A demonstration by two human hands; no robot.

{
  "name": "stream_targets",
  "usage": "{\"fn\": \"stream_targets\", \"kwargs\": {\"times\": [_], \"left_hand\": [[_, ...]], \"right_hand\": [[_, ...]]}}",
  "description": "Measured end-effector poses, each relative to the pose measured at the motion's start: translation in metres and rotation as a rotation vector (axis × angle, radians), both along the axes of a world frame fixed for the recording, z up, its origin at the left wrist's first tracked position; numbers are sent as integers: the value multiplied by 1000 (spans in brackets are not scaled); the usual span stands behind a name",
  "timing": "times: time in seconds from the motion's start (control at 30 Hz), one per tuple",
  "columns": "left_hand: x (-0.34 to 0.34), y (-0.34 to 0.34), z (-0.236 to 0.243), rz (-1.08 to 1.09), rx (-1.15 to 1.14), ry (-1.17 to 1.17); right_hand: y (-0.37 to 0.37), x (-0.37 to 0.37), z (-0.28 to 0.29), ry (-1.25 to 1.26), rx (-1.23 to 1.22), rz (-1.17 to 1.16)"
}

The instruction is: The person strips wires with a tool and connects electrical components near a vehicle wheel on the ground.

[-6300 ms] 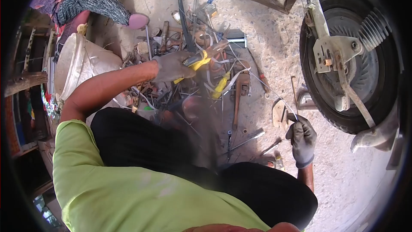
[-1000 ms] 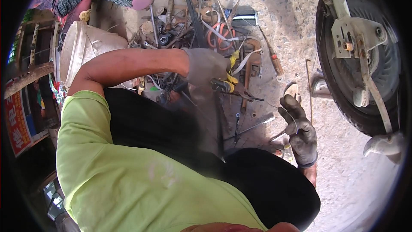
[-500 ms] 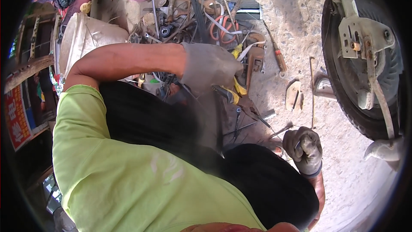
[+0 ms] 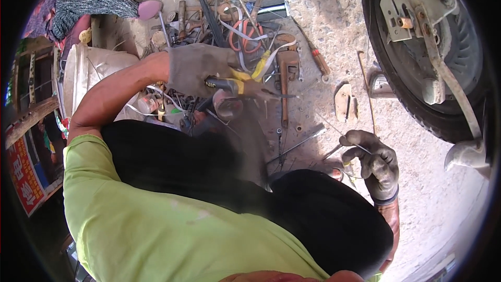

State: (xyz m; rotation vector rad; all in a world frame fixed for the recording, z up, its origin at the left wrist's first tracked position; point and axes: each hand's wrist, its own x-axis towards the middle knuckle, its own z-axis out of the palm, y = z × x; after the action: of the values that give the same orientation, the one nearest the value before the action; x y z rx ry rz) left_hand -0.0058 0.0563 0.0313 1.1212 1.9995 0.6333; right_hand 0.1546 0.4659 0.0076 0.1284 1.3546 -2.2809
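My left hand (image 4: 195, 65), in a grey work glove, is closed around pliers (image 4: 232, 84) with black and yellow handles. Their jaws, blurred, point right over the scattered tools. At the lower right my right hand (image 4: 377, 164), also gloved, is held palm up beside my knee. A thin wire (image 4: 339, 129) runs slantwise into its curled fingers, and its end there is partly hidden. Just under the fingertips lie a thin yellowish strand and a small red-ended piece (image 4: 336, 174) that I cannot make out.
A wheel (image 4: 417, 68) with a metal bracket stands at the right. A pipe wrench (image 4: 284, 81), an orange-handled screwdriver (image 4: 319, 60), red-handled scissors (image 4: 250, 42) and several other tools cover the ground. A whitish bucket (image 4: 86, 70) is at the left.
My left hand has drawn the pliers left, away from my right hand. The right hand's fingers have loosened from a tight fist and more of the wire shows. The whole view has shifted slightly.
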Motion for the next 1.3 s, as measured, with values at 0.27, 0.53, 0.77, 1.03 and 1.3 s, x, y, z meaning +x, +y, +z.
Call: {"fn": "stream_targets", "kwargs": {"times": [0.27, 0.53, 0.77, 1.03, 1.3], "left_hand": [[-104, -126, -54, 775, -396, 280], [-154, -247, -114, 1142, -581, -56], [-121, -199, -91, 538, -697, 513], [-69, -47, -19, 696, -127, -30], [-17, 66, -25, 21, 142, -178]], "right_hand": [[101, -2, -40, 92, 609, 30], [210, 49, -79, 103, 909, -48], [179, 50, -108, -143, 980, -163], [54, -16, -91, -163, 772, -21], [-55, -45, -40, 45, 717, 333]]}}
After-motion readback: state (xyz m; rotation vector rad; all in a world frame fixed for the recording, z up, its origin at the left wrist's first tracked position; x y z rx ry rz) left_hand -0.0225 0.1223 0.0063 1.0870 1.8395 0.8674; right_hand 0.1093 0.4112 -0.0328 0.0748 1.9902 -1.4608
